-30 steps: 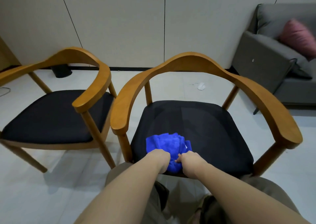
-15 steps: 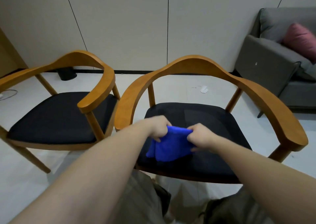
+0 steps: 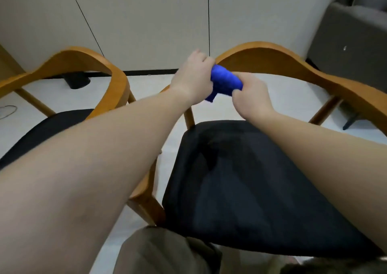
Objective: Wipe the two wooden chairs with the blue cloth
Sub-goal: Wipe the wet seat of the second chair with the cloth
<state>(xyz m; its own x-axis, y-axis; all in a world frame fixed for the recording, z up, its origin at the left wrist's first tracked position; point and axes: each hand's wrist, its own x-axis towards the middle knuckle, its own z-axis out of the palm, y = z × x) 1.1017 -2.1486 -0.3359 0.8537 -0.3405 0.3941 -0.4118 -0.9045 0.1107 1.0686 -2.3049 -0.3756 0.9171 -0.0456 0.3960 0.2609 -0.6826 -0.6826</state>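
Whereas a second ago the blue cloth (image 3: pixel 225 81) lay crumpled at the front edge of the black seat (image 3: pixel 240 179), we now hold it up in the upper middle of the frame, clear of the seat and close in front of the top rail (image 3: pixel 251 52) of the centre chair (image 3: pixel 293 64). Both hands have risen with it: the left grip (image 3: pixel 191 79) closes round its left end, the right grip (image 3: pixel 249 94) clasps its right end, and the cloth is bunched into a tight roll between them, one corner hanging below. We judge that the pick-up is done and no wood is wiped yet; the rail looks like the first surface, and the left chair (image 3: pixel 83 61) at the left of the frame waits its turn.

The cloth is soft, fuzzy and limp, so it should mould round the rail. Both chairs have smooth, lacquered honey-coloured wood, bent into one broad band that serves as back and armrests, on round posts. The seats are matt dark fabric pads. A grey upholstered sofa (image 3: pixel 351 43) fills the upper right; the floor (image 3: pixel 146 85) is pale and glossy.
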